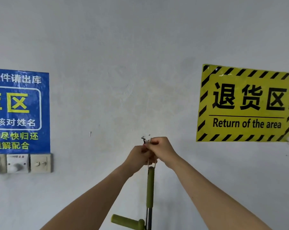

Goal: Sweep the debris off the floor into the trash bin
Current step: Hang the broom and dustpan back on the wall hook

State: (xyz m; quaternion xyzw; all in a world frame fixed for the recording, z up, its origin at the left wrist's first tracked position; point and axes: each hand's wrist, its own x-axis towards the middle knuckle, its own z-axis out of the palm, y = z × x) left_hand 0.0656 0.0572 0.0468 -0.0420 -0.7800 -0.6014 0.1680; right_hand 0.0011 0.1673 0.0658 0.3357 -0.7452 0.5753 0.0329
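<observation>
A green-handled broom hangs upright against the grey wall, its metal shaft running out of the bottom of the view. A thin loop of string at its top leads up to a small black hook on the wall. My left hand and my right hand are close together just under the hook, both pinched on the string loop. A second green handle, likely the dustpan's, sticks out leftward at the bottom. Floor, debris and trash bin are out of view.
A blue sign hangs at the left above a row of wall sockets and switches. A yellow and black "Return of the area" sign is at the right. Bare grey wall lies between them.
</observation>
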